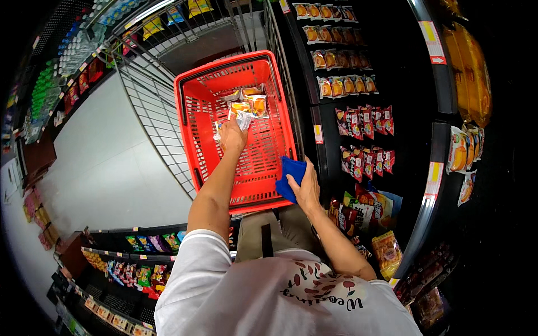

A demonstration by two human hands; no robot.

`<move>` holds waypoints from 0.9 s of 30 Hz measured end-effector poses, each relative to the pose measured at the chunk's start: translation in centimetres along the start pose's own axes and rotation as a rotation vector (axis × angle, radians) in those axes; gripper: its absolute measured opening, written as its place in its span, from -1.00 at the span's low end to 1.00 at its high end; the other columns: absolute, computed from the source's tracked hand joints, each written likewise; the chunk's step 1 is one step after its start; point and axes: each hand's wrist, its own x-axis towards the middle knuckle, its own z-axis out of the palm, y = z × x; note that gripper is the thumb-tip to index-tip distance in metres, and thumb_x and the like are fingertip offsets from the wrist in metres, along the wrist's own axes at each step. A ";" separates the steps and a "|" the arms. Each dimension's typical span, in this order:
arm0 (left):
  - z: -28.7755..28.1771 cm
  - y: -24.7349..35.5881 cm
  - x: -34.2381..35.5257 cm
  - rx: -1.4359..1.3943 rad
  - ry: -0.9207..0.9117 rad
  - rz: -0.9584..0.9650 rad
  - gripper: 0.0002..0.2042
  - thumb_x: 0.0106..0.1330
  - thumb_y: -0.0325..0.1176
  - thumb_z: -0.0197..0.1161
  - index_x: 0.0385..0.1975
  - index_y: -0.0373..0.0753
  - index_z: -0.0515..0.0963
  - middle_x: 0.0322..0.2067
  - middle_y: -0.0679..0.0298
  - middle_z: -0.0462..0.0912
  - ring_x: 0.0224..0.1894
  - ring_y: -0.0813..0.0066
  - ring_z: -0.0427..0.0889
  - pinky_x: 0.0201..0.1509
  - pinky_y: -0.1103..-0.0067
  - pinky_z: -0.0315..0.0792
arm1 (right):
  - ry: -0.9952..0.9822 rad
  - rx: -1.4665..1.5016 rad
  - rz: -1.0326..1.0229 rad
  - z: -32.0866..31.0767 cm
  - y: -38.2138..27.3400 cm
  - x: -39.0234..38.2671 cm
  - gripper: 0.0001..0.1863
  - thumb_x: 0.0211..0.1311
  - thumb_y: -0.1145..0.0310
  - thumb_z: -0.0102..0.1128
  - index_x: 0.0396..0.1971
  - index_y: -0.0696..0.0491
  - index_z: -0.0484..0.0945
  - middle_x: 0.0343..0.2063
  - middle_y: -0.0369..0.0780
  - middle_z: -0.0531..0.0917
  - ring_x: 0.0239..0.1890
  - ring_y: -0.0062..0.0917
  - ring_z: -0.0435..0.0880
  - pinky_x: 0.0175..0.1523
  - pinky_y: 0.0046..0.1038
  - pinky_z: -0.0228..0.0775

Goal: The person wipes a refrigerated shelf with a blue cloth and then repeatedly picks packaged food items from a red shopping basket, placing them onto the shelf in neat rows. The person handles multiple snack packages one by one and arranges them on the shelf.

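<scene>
My left hand (232, 137) reaches down into a red plastic basket (218, 185). Its fingers close on a small wrapped snack (243, 120), of which a whitish, crinkled side shows. Several more wrapped buns (258, 105), in white and orange-yellow packs, lie in the far part of the basket around that hand. At the basket's near right corner, my right hand (307, 190) grips a folded blue cloth (291, 175), thumb on top. The palm side of both hands is hidden.
A wire shopping cart (151, 106) surrounds the basket. Close on the right stand dark shelves with rows of wrapped buns (347, 85) and red snack packs (364, 122). More shelves with bagged snacks (144, 275) run along the lower left. Drink bottles (50, 89) line the far left, beyond a pale floor (95, 162).
</scene>
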 end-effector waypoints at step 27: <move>-6.4 3.9 -15.6 -1.235 -0.525 -0.167 -0.66 0.43 -0.28 0.34 0.07 -0.29 0.48 -0.17 0.27 0.72 -0.26 0.52 0.75 -0.30 0.50 0.75 | 0.133 0.095 -0.232 -5.6 -3.7 -1.1 -0.25 0.23 0.30 0.44 0.37 0.16 0.34 0.17 0.01 0.53 0.20 -0.12 0.52 0.25 -0.18 0.43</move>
